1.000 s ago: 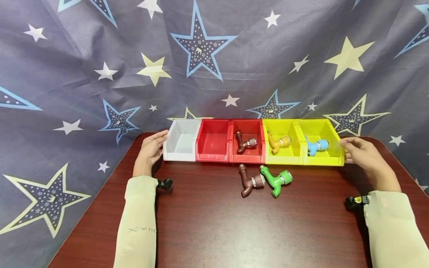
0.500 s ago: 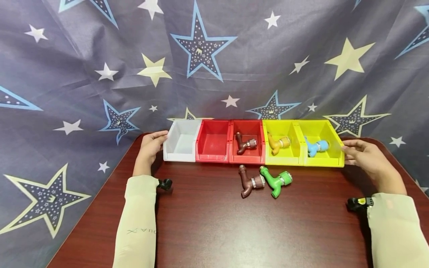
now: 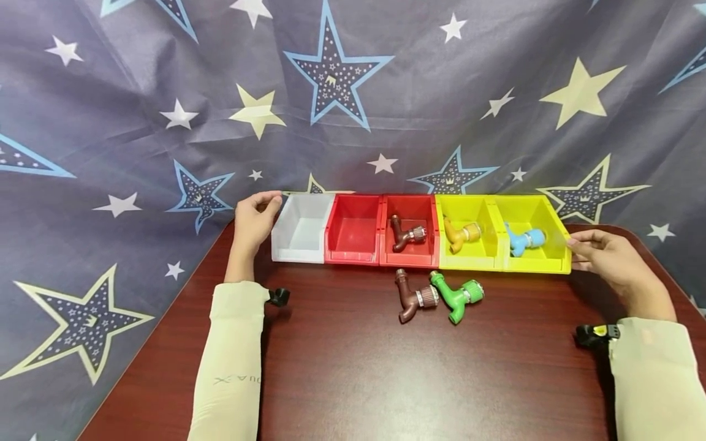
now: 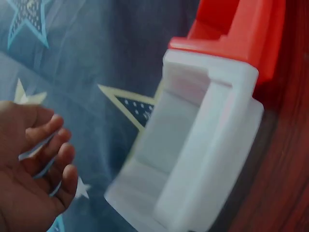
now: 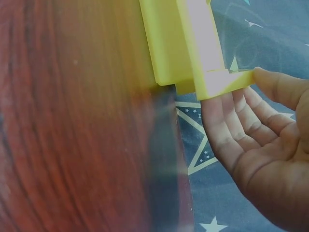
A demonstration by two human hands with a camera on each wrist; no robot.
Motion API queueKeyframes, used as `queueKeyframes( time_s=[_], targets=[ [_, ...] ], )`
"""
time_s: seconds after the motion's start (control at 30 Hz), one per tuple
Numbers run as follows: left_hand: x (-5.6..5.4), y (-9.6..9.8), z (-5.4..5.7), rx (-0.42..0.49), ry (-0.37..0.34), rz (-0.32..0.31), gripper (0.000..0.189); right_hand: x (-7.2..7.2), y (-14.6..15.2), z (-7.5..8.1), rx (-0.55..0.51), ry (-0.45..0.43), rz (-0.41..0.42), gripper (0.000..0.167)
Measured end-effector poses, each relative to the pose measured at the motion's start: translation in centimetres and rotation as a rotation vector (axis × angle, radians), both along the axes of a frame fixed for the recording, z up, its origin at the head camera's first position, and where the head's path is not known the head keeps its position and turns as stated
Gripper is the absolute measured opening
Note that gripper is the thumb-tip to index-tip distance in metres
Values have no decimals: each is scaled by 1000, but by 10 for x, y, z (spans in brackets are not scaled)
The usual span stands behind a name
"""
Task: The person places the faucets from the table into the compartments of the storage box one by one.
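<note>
A row of joined bins stands at the back of the table: one white bin [image 3: 299,237], two red bins [image 3: 353,231] and two yellow bins [image 3: 532,220]. At the white end, my left hand [image 3: 255,219] is beside the back corner; the left wrist view shows its fingers loosely curled, apart from the bin. My right hand [image 5: 263,130] holds the end yellow bin by its side rim, thumb at the edge and fingers against the outer wall. Inside the bins lie a brown tap [image 3: 407,234], an orange tap [image 3: 461,234] and a blue tap [image 3: 526,241].
In front of the row, a second brown tap [image 3: 413,297] and a green tap [image 3: 456,296] lie on the dark red wooden table [image 3: 358,367]. A grey star-patterned curtain [image 3: 209,141] hangs right behind the bins.
My left hand has risen from the white bin's side toward its back corner and drawn away from it. The right hand has shifted slightly on the end yellow bin's rim. The taps stay put.
</note>
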State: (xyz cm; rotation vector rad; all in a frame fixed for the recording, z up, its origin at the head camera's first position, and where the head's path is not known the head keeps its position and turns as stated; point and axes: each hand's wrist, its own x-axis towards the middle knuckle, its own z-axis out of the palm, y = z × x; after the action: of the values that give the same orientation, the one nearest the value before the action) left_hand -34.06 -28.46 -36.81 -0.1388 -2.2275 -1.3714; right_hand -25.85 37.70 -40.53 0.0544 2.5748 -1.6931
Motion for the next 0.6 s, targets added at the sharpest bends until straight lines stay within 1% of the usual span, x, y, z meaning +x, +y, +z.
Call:
queueKeyframes(
  time_s=[0.2, 0.37, 0.47, 0.6],
  targets=[
    [9, 21, 17, -116, 111, -161, 19, 1, 0, 1, 12, -15, -3, 48],
    [19, 39, 29, -197, 156, -262, 16, 0, 0, 1, 24, -9, -2, 48],
    [22, 49, 33, -279, 183, -311, 12, 0, 1, 1, 15, -7, -3, 46],
    [24, 63, 34, -427, 251, -380, 9, 0, 1, 0, 17, -4, -4, 46]
  ],
)
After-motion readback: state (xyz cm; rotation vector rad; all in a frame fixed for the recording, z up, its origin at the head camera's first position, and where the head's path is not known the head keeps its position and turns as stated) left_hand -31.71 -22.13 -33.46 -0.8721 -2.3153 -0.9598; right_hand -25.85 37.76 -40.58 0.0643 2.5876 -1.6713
